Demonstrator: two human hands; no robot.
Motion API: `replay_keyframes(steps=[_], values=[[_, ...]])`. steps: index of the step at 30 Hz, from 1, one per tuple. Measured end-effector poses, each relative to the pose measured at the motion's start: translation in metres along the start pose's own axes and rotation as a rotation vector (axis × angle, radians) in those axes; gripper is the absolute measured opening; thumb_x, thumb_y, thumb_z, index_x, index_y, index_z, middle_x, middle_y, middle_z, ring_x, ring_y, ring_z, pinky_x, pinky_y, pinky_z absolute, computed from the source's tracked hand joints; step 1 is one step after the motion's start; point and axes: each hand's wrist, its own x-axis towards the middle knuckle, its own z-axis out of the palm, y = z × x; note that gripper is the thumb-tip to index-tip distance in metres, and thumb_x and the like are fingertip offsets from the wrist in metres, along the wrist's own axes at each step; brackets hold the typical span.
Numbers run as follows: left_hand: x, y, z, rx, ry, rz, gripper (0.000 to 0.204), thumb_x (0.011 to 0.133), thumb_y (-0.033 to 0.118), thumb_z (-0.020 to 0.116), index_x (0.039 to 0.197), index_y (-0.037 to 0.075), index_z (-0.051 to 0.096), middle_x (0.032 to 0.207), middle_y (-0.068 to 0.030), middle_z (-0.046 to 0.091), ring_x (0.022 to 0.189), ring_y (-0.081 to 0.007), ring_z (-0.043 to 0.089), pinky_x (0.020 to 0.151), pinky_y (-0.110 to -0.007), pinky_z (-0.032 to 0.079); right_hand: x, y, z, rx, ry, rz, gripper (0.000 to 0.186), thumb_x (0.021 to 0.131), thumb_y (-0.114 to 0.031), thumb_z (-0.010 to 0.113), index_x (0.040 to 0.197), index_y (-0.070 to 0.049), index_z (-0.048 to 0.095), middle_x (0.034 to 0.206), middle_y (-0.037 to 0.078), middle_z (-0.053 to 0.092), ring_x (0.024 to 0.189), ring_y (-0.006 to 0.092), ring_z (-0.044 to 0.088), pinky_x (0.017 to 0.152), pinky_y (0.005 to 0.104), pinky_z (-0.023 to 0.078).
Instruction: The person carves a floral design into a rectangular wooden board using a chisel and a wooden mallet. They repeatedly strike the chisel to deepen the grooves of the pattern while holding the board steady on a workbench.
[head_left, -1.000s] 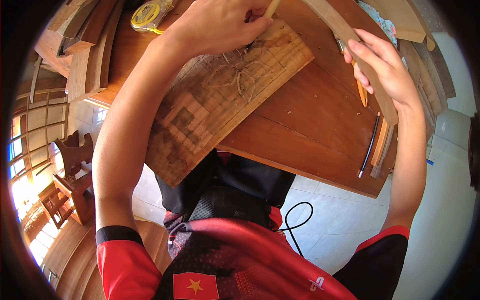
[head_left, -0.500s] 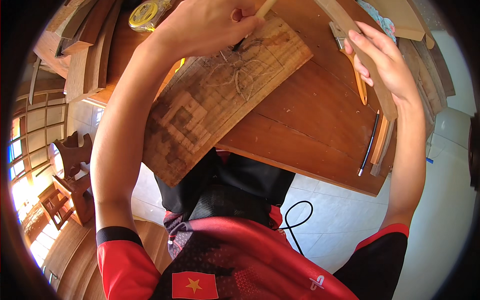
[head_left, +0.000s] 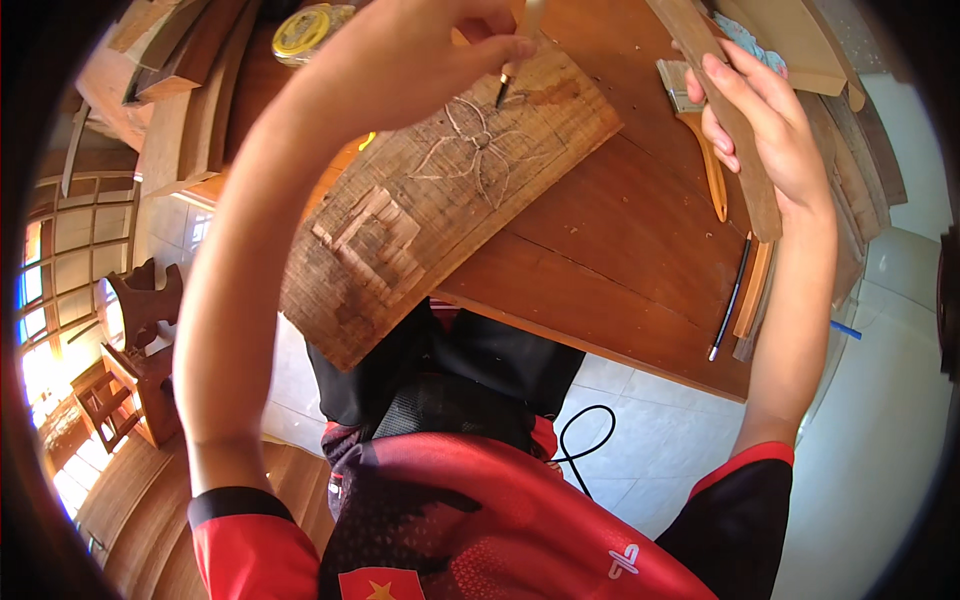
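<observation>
My left hand [head_left: 478,45] is closed round a chisel [head_left: 508,75] with a pale handle, whose dark tip points down at a worn wooden board [head_left: 440,250]. A flower outline [head_left: 482,140] is cut into the board just below the tip, and a rough, splintered patch lies toward its lower left end. Whether the tip touches the wood, I cannot tell. Off to the right, my right hand [head_left: 772,125] grips a flat, slightly curved wooden bar [head_left: 735,115], held above the table and apart from the chisel.
The brown wooden table [head_left: 590,270] carries a paintbrush [head_left: 705,150], a dark pencil [head_left: 731,300] and thin wood strips [head_left: 754,290] along its right side. Wood planks [head_left: 185,130] and a yellow tape measure [head_left: 305,35] lie at the far left. The board's lower end overhangs the table edge.
The chisel tip has shifted slightly right, beside the flower's upper petals. The wooden bar has tilted a little in my right hand. Both hands keep their holds.
</observation>
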Motion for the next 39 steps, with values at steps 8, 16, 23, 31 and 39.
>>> replay_keyframes(steps=[8, 16, 23, 31, 39], values=[[-0.015, -0.021, 0.032, -0.223, 0.196, -0.052, 0.035, 0.102, 0.030, 0.067, 0.121, 0.001, 0.067, 0.094, -0.0038, 0.069, 0.080, -0.0098, 0.062, 0.071, -0.031, 0.052, 0.012, -0.010, 0.024, 0.010, -0.016, -0.027, 0.034, 0.108, -0.034, 0.055, 0.124, -0.004, 0.060, 0.092, 0.001, 0.058, 0.058, 0.0049, 0.046, 0.047, 0.0208, 0.037], [-0.006, -0.033, 0.027, -0.224, 0.186, 0.045, 0.032, 0.102, 0.029, 0.068, 0.120, 0.002, 0.068, 0.101, -0.0037, 0.072, 0.084, -0.0098, 0.065, 0.078, -0.029, 0.053, 0.020, 0.000, 0.022, 0.040, -0.109, -0.075, 0.034, 0.107, -0.030, 0.059, 0.124, -0.001, 0.062, 0.091, 0.002, 0.061, 0.059, 0.0061, 0.051, 0.046, 0.0228, 0.040], [-0.007, -0.028, 0.030, -0.185, 0.188, 0.022, 0.032, 0.101, 0.029, 0.068, 0.118, 0.002, 0.069, 0.097, -0.0017, 0.072, 0.080, -0.0080, 0.063, 0.076, -0.028, 0.052, 0.013, 0.008, 0.011, 0.017, -0.095, -0.034, 0.037, 0.106, -0.032, 0.060, 0.126, -0.001, 0.062, 0.090, 0.001, 0.060, 0.057, 0.0061, 0.050, 0.046, 0.0227, 0.039], [-0.004, -0.008, 0.019, -0.250, 0.094, -0.081, 0.028, 0.102, 0.023, 0.063, 0.115, -0.001, 0.068, 0.089, -0.0178, 0.076, 0.078, -0.0285, 0.072, 0.072, -0.040, 0.054, 0.013, 0.010, 0.006, -0.057, -0.105, -0.002, 0.034, 0.106, -0.031, 0.059, 0.122, -0.001, 0.062, 0.091, 0.001, 0.059, 0.058, 0.0057, 0.050, 0.046, 0.0217, 0.039], [-0.003, -0.008, 0.023, -0.079, 0.113, -0.071, 0.027, 0.101, 0.023, 0.064, 0.113, 0.000, 0.069, 0.085, -0.0190, 0.073, 0.076, -0.0319, 0.071, 0.069, -0.042, 0.053, 0.014, -0.001, 0.001, -0.140, -0.070, 0.027, 0.036, 0.108, -0.031, 0.055, 0.129, -0.001, 0.058, 0.096, 0.003, 0.058, 0.058, 0.0054, 0.046, 0.046, 0.0203, 0.037]])
